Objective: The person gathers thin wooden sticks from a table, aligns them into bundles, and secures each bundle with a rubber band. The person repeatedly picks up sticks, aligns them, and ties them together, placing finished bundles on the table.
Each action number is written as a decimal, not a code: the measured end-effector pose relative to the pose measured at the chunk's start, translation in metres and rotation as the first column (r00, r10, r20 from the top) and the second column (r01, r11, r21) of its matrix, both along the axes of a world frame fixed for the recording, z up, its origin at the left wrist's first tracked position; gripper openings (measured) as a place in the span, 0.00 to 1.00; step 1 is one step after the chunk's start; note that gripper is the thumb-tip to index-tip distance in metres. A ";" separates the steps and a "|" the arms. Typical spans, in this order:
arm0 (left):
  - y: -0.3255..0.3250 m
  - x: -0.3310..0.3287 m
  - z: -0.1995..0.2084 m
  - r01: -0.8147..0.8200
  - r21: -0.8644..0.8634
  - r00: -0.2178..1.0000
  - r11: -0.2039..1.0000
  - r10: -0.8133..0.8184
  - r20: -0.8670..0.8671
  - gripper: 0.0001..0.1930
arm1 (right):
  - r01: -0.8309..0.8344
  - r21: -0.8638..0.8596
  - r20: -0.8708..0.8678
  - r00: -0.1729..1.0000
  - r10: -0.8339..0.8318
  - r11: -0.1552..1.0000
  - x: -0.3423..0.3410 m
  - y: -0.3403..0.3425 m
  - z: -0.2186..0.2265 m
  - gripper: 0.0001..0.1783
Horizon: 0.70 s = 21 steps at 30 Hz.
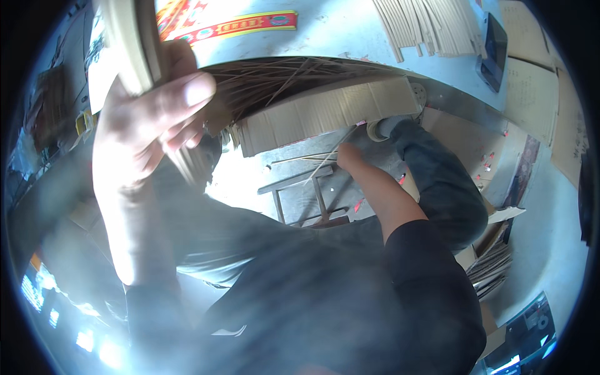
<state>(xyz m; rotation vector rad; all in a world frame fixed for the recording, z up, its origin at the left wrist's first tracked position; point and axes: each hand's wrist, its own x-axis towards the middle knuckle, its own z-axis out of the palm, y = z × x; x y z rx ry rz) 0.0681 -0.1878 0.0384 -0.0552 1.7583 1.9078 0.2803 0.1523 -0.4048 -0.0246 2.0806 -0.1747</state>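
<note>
Above the table's near left corner: bundle of pale flat sticks (132, 47), raised in the left hand (147, 119).
Bundle axis: lengthwise, upper end toward the far side of the table (337, 45), lower end emerging below the palm, leaning slightly right.
Left hand pose: forearm upright from the lower edge, thumb across the front of the bundle, fingers wrapped closed around it.
Right hand pose: arm reaching forward and down over the floor, beyond the table's near edge; fingers (345, 156) appear curled; cannot tell whether they grip the thin sticks (305, 158) beside them.
Floor: wooden frame (295, 182) near the right hand.
Below the near edge: cardboard box (331, 115), loose brown sticks (262, 81) behind its wall.
Table top: red-and-yellow strip (250, 25) at left; row of pale sticks (431, 28) and phone (494, 50) toward the right edge.
</note>
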 end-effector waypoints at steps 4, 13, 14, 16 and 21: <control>-0.022 0.008 -0.018 -0.004 0.122 1.000 0.993 0.000 0.030 0.17 | 0.773 0.168 0.118 0.600 -0.791 0.611 0.014 -0.019 -0.011 0.25; 0.007 -0.020 -0.025 -0.002 0.170 0.987 0.985 -0.026 0.161 0.18 | 0.970 0.189 -0.195 0.190 -0.962 0.153 0.002 -0.049 -0.038 0.39; 0.007 -0.019 -0.025 -0.023 0.151 0.985 0.988 -0.003 0.170 0.18 | 0.976 0.155 -0.155 0.174 -0.972 0.150 -0.008 -0.055 -0.020 0.42; 0.005 -0.022 -0.030 -0.027 0.177 0.980 0.984 -0.009 0.199 0.18 | 0.955 0.153 -0.187 0.280 -0.941 0.254 -0.020 -0.062 -0.004 0.30; 0.011 -0.021 -0.024 -0.020 0.156 0.982 0.988 -0.010 0.186 0.17 | 0.900 0.110 -0.270 0.435 -0.859 0.421 -0.025 -0.070 -0.023 0.18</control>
